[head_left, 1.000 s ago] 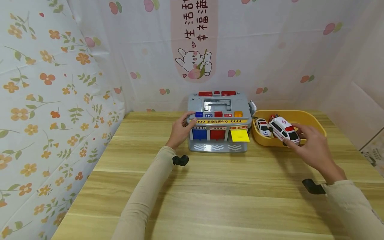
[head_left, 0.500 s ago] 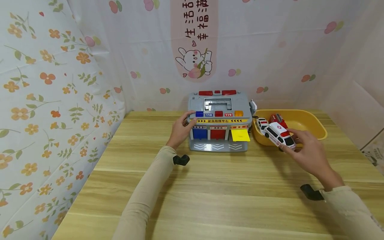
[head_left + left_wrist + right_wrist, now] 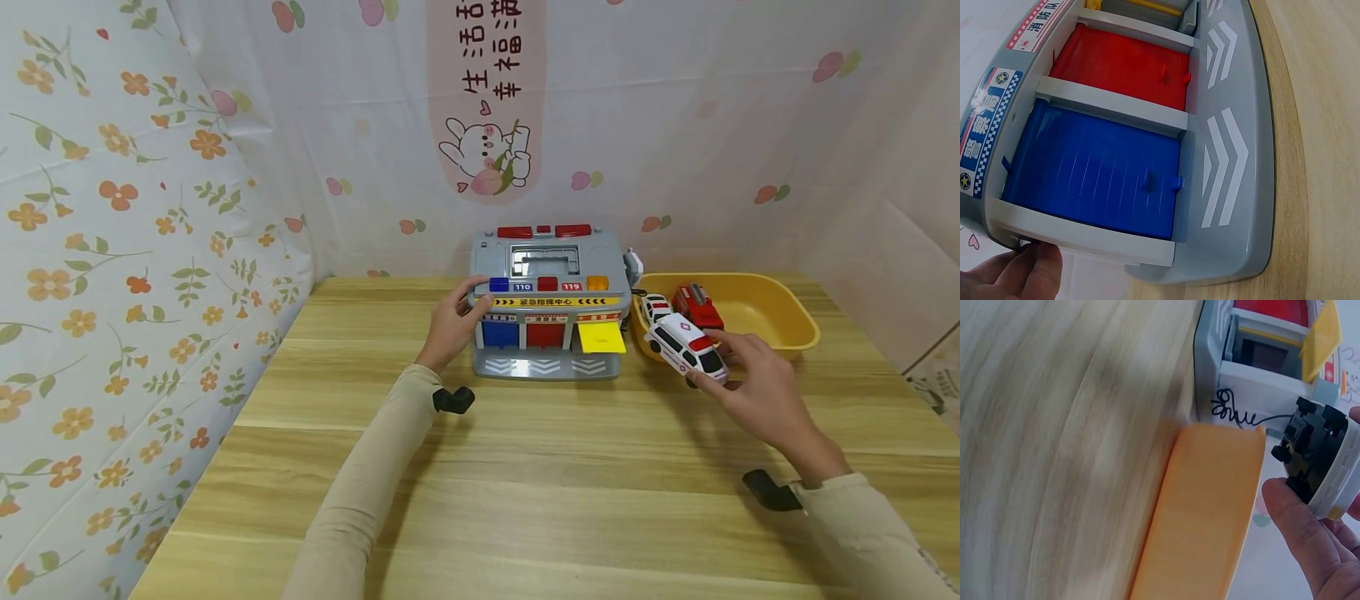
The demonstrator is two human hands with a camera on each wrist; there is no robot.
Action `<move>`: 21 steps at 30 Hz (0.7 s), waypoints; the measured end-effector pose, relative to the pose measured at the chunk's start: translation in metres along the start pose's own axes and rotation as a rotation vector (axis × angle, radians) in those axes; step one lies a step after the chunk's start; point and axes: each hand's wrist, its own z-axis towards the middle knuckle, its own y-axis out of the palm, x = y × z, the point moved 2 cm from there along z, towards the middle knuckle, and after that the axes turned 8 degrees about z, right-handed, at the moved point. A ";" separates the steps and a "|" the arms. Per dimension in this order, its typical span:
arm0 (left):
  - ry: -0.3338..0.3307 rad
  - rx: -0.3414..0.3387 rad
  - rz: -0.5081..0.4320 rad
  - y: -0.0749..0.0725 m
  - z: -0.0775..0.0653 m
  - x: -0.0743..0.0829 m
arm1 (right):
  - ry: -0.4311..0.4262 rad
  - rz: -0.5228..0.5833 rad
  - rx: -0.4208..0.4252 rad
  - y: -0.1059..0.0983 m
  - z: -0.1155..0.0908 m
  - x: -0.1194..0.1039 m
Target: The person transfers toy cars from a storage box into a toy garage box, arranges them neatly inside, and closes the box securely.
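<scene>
Head view: right grip (image 3: 767, 404) pinches white ambulance (image 3: 688, 343) over eight o'clock end of yellow bin (image 3: 768, 321); left grip (image 3: 450, 327) holds nine o'clock side of toy station (image 3: 545, 302). Looks like transfer step; next probably calls for nine o'clock carry to yellow-flapped bay (image 3: 1264, 355).

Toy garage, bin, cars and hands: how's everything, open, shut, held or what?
Toy garage: upright
Blue door: shut
Red door: shut
Yellow door: open, swung up
White van: held in the air
Yellow bin: uncovered
White car: inside yellow bin, partly hidden
Red truck: inside yellow bin
Left hand: holding toy garage
Right hand: holding white van
</scene>
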 end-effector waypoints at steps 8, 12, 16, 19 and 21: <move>0.006 -0.003 -0.008 0.001 0.001 -0.001 | -0.006 -0.015 -0.028 0.004 -0.003 -0.007; -0.004 -0.005 -0.008 0.001 0.002 -0.001 | -0.017 -0.008 -0.033 0.008 -0.006 -0.009; -0.010 -0.004 -0.015 0.001 0.001 0.000 | -0.003 0.003 -0.055 0.013 -0.009 -0.009; -0.009 0.001 -0.014 0.001 0.000 0.000 | 0.018 0.008 -0.087 0.018 -0.010 -0.008; -0.009 0.003 -0.011 0.001 0.000 0.000 | 0.034 0.013 -0.110 0.021 -0.010 -0.009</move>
